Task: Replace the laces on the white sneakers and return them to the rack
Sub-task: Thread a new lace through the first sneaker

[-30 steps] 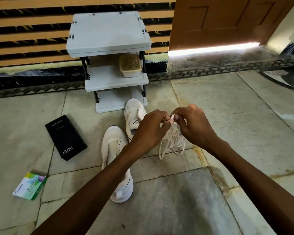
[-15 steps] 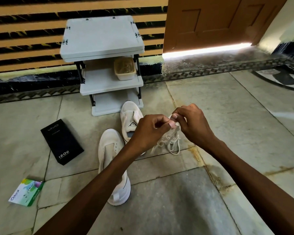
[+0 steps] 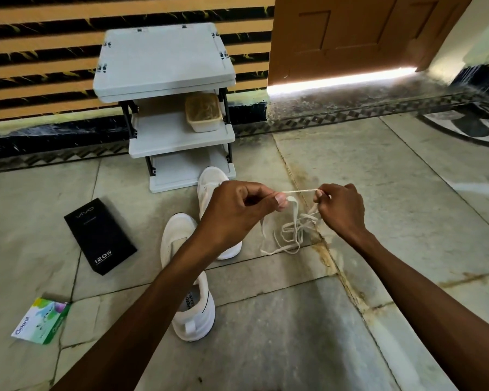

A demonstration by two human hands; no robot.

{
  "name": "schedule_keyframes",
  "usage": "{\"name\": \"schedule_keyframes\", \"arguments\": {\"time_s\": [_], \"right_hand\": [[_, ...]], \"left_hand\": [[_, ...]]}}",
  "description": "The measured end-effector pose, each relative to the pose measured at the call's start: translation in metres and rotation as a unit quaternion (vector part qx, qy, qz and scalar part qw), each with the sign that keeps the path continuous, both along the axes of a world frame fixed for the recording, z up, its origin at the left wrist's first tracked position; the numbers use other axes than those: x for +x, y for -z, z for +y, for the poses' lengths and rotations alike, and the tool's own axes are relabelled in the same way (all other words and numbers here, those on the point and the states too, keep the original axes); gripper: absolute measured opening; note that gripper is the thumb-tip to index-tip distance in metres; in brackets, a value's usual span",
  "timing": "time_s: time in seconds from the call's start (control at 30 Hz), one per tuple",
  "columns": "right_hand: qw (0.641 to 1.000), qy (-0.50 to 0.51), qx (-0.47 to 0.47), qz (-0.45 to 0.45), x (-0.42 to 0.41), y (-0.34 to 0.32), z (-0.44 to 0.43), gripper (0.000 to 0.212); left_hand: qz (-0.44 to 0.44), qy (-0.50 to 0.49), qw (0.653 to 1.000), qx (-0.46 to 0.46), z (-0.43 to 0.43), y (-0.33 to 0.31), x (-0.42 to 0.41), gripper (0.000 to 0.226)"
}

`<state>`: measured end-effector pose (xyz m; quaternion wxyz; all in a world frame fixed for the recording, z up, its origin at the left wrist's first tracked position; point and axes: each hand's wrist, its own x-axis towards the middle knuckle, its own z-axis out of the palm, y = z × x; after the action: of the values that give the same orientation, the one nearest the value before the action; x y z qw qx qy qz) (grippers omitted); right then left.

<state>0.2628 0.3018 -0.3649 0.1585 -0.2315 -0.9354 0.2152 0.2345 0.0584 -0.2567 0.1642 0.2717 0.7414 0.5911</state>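
Mid-frame, my left hand (image 3: pixel 237 213) and right hand (image 3: pixel 339 210) each pinch the off-white flat fabric lace (image 3: pixel 290 235), one strand taut between them, the rest hanging tangled. The white fabric sneakers (image 3: pixel 178 235) lie just left, below the grey plastic rack (image 3: pixel 164 60).

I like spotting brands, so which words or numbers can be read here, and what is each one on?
"VIVO": far end of the black box on the floor.
"120W": near end of the same box.
"Odonil": on the green and white packet.
"SPEED": inside the heel of the nearer white sneaker; the line beside it is partly hidden and cannot be read.
The small print under "VIVO" is too small to read.
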Motion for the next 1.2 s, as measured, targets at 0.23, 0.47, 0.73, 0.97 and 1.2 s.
{"name": "schedule_keyframes", "arguments": {"time_s": [0.23, 0.47, 0.73, 0.97, 1.2], "right_hand": [[0.996, 0.058, -0.013, -0.073, 0.006, 0.02, 0.03, 0.025], [0.997, -0.054, -0.049, 0.012, -0.002, 0.012, 0.016, 0.028], [0.977, -0.203, 0.012, 0.069, 0.008, -0.011, -0.02, 0.019], [0.959, -0.259, 0.056, 0.105, 0.01, -0.023, -0.033, 0.018], [0.955, -0.263, 0.051, 0.128, 0.01, -0.016, -0.033, 0.019]], "left_hand": [[0.025, -0.01, 0.998, 0.049, -0.009, -0.032, 0.006, 0.014], [0.103, -0.002, 0.971, -0.217, -0.001, 0.0, -0.001, 0.013], [0.196, -0.015, 0.958, -0.21, 0.012, 0.039, -0.007, 0.01], [0.223, 0.008, 0.956, -0.191, 0.032, 0.056, -0.007, 0.015], [0.053, -0.014, 0.983, -0.173, 0.038, 0.051, -0.015, 0.016]]}}
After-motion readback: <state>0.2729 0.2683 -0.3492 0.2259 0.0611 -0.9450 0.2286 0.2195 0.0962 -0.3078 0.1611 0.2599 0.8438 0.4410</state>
